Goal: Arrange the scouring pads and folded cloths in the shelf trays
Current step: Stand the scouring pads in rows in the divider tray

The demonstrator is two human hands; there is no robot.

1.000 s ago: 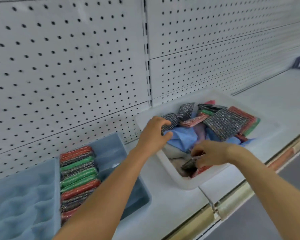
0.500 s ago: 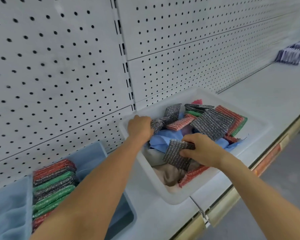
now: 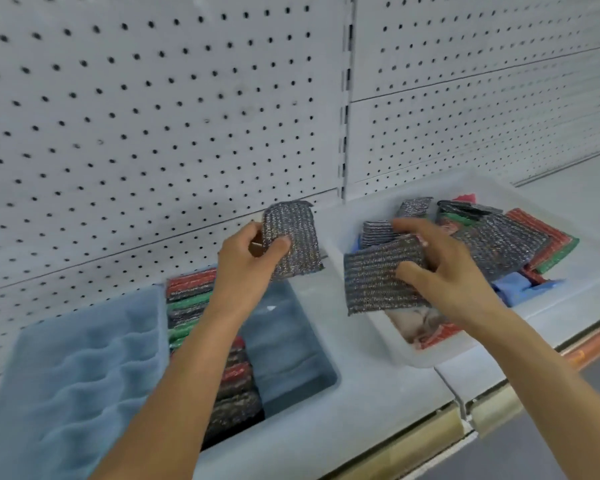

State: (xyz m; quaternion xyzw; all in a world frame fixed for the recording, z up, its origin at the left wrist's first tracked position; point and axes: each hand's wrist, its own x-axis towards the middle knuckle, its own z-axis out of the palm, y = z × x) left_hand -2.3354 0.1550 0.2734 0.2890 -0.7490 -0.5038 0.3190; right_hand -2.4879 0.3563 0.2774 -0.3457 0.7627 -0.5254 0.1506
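My left hand (image 3: 248, 261) pinches a silver-grey scouring pad (image 3: 293, 237) upright above the far end of the blue shelf tray (image 3: 291, 341). That tray holds a row of red, green and grey pads (image 3: 191, 303) along its left side. My right hand (image 3: 440, 268) grips a second grey pad (image 3: 383, 275) over the near left corner of the white bin (image 3: 426, 356). The bin holds several loose pads (image 3: 499, 240) in grey, red and green, and blue cloth (image 3: 515, 287) underneath.
A second blue tray (image 3: 84, 358) at the left holds folded light-blue cloths. Perforated white back panels (image 3: 153, 116) rise behind the shelf. The shelf's front edge strip (image 3: 440, 427) runs along the lower right, with bare shelf (image 3: 568, 188) to the right of the bin.
My left hand has lifted a grey pad out of the bin and carried it left over the blue tray. My right hand has raised its grey pad from the bin's near corner.
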